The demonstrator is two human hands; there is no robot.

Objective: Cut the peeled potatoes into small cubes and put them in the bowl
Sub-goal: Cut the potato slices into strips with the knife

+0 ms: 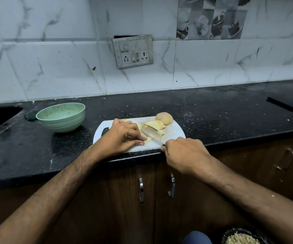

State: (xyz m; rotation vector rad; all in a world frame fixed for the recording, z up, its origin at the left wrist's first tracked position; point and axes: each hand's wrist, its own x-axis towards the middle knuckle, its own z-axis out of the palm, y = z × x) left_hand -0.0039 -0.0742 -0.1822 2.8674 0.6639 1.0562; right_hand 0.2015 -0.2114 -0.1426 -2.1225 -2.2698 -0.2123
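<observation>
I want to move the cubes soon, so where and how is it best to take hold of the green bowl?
Probably by the near right rim of the green bowl, fingers over the edge and thumb outside, coming from the board side. It stands upright and open on the counter, left of the cutting board, and its ribbed wall curves under, which looks harder to hold.

bowl (61, 117) left of board (174, 136) — potato (164, 118) on board

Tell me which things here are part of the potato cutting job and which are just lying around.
In the job: knife in the right hand, potato piece held by the left hand, slices, whole potato, board, bowl.

Lying about: dark lid behind the bowl, black slab at far right, switch plate on the wall.
</observation>
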